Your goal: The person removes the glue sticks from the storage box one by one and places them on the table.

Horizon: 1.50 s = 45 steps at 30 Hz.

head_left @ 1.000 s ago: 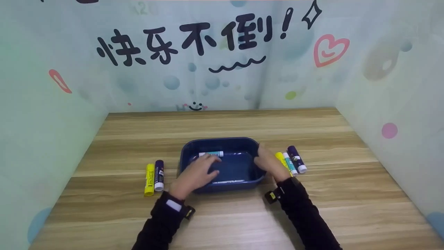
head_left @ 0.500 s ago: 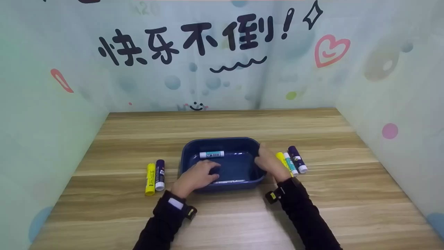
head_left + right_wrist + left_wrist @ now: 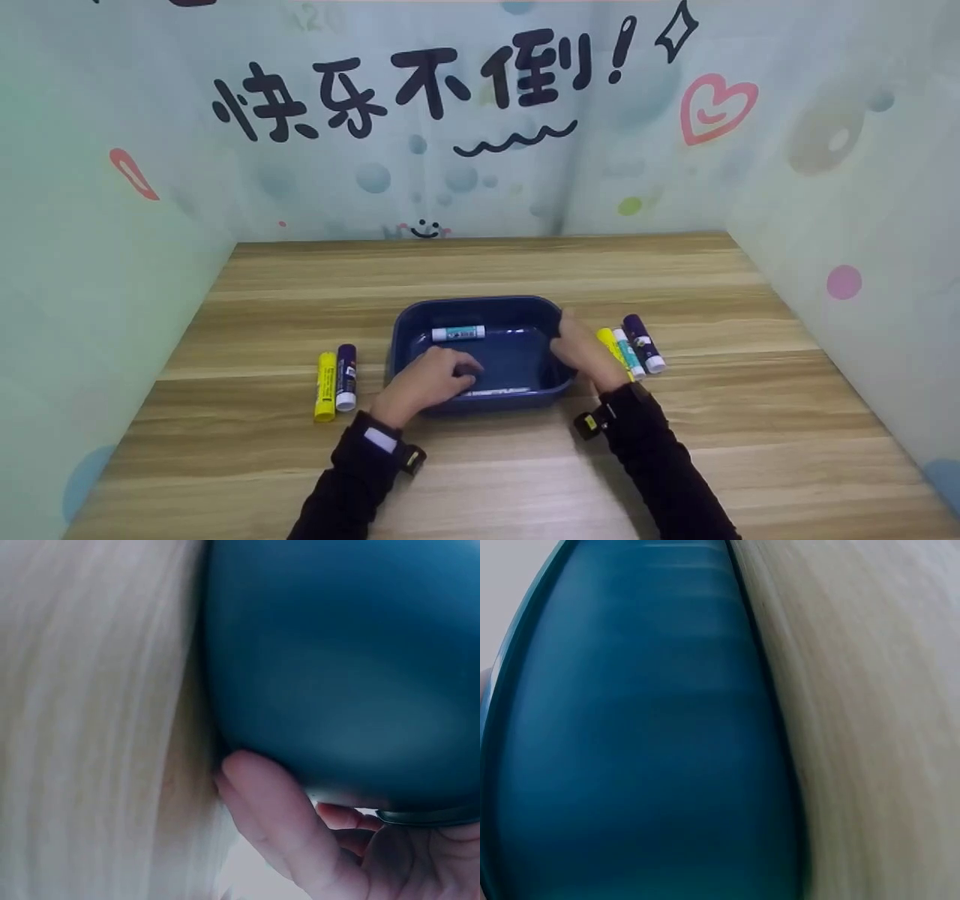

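A dark blue plastic box (image 3: 517,360) stands mid-table, its outer wall (image 3: 645,720) filling much of the left wrist view. Inside, along the back, lies a white and turquoise glue stick (image 3: 459,333). My left hand (image 3: 429,376) reaches over the box's front left rim, thumb and fingers apart and nothing between them. At the right end, my right hand (image 3: 586,346) grips the box by its wall and rim; the right wrist view shows its thumb and fingers (image 3: 277,810) around the edge.
Left of the box lie a yellow glue stick (image 3: 325,387) and a purple one (image 3: 346,378). On the right, partly behind my right hand, are a yellow glue stick (image 3: 611,345), a turquoise one (image 3: 628,354) and a purple one (image 3: 643,343). A printed backdrop (image 3: 480,202) borders the wooden table (image 3: 480,270).
My left hand has drawn back a little from the turquoise glue stick toward the front of the box, leaving the stick in full view. The right hand keeps its grip.
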Available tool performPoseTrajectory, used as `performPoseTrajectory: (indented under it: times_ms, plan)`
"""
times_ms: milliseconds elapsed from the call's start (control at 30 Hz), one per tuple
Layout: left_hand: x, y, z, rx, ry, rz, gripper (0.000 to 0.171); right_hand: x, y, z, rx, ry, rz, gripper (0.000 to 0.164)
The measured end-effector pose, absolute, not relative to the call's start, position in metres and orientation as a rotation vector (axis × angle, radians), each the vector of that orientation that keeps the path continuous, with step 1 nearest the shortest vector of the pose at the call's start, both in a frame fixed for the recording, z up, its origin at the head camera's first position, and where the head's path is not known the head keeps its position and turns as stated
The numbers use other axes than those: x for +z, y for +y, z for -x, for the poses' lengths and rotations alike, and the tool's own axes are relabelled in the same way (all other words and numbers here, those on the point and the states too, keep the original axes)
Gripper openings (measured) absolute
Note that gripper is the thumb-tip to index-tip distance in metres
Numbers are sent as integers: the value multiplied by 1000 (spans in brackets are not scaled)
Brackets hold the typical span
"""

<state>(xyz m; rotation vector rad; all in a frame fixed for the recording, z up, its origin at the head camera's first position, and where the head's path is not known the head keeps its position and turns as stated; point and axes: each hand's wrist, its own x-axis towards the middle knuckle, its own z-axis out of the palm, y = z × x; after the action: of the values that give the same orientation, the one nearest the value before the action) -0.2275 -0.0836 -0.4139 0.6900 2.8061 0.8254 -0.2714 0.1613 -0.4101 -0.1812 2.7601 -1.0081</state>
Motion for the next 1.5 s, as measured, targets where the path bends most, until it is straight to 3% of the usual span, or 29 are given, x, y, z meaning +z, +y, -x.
performPoseTrajectory:
  times_ms: [267,400,567,767,967,1233,1500]
  plan:
    - [-415,-82,228,827,2865,-695,28,-410,161,271,-943,2799,179,72]
    - [-416,-82,228,751,2986,-653,50,-410,160,271,-889,2857,207,71]
    - [-419,-82,229,649,3082,-615,79,-411,158,273,-886,3037,319,59]
    - [-421,-84,230,611,3090,-622,88,-412,155,274,-900,3137,354,50]
    - [-421,-84,231,644,3043,-655,76,-412,155,274,-899,3143,326,47]
    - [-417,-84,229,770,2923,-735,27,-414,158,277,-937,2945,212,56]
    - [-415,-85,230,766,2873,-665,28,-412,159,275,-996,2747,101,72]
